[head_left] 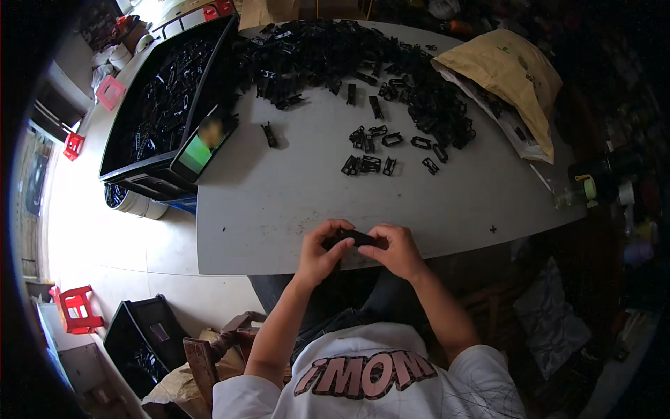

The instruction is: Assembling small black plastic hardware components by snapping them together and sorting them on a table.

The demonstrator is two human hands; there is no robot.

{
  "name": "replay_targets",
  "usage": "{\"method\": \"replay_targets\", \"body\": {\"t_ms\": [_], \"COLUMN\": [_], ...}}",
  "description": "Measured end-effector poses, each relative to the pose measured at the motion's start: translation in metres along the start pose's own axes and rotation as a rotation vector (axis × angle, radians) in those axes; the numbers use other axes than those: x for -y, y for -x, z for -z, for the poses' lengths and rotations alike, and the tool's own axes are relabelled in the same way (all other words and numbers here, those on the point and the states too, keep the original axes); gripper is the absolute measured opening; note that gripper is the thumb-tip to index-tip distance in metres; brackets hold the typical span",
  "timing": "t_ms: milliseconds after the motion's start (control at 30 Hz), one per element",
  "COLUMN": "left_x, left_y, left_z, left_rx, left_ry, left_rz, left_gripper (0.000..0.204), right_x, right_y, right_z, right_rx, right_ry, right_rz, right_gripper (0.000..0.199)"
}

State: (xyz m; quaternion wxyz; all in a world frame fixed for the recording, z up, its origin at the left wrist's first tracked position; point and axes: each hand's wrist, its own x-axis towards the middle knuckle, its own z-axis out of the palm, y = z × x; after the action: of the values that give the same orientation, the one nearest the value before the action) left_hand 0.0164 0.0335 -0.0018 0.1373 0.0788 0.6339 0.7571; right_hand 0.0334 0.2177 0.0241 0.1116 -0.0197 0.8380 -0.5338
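- From the head camera I see one narrow, dark, plastic-looking piece (359, 238) just above the near edge of the smooth grey bench (293, 188), between the two hands.
- My left hand (324, 248) pinches its left end between thumb and curled fingers; my right hand (396, 250) has the same kind of grip on its right end.
- As I judge it, this single piece is being worked on; whether anything on it is finished I cannot tell, because the fingers cover both ends.
- Much loose stock is left: a broad, tangled heap of black plastic parts (307, 56) spreads along the far side, and a deep black rectangular plastic crate (139, 171) at the left holds many more.
- Nearer me, a small cluster of black open-framed parts (363, 165) lies apart from the heap; I cannot tell whether those are done or waiting.
- The held piece's long axis runs roughly left to right, parallel to my chest, its right end dipping slightly nearer me. Which end is its front, I cannot make out.
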Motion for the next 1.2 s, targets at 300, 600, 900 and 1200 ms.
{"method": "replay_targets", "body": {"t_ms": [300,600,900,1200], "left_x": [-0.004,-0.003,-0.025,-0.023], "left_y": [0.051,-0.041,-0.135,-0.074], "left_z": [-0.009,0.06,0.115,0.095], "left_rx": [0.195,-0.119,-0.487,-0.41], "left_ry": [-0.775,-0.968,-1.329,-0.815], "left_rz": [-0.303,-0.424,-0.341,-0.38], "left_gripper": [0.029,0.025,0.021,0.018], "right_x": [-0.026,-0.043,-0.02,-0.059], "right_y": [-0.073,-0.069,-0.034,-0.148], "right_z": [0.039,0.036,0.017,0.076], "right_rx": [-0.408,-0.469,-0.139,-0.528], "right_ry": [0.504,0.614,0.895,0.965], "right_rz": [0.376,0.217,-0.051,0.385], "right_gripper": [0.024,0.024,0.019,0.022]}}
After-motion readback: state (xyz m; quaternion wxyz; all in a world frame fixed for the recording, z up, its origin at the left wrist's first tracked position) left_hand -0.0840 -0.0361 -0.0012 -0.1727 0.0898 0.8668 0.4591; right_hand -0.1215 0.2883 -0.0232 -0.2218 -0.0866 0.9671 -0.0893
